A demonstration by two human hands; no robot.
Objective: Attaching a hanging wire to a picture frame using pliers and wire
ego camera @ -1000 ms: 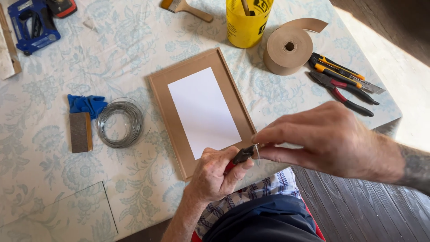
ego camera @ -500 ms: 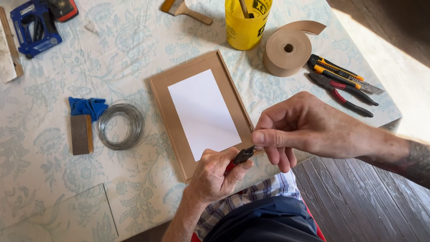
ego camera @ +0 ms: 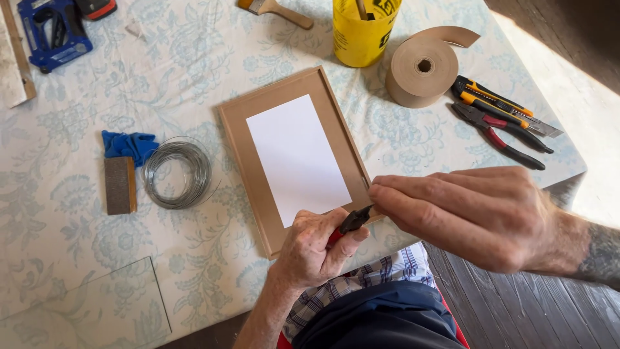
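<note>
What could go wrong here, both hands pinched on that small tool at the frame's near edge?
1. The right hand covers the tip of the small dark tool that the left hand grips, so a slip could likely nick a finger.
2. The work sits at the brown frame edge near the table rim; a slip may gouge it.
3. The glass pane overhangs the table edge and could get knocked off.

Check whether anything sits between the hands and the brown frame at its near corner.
Nothing visible does. The left hand holds a small dark tool with its tip at the near right corner of the brown frame, and the right hand meets it there. The wire coil lies off to the side.
</note>
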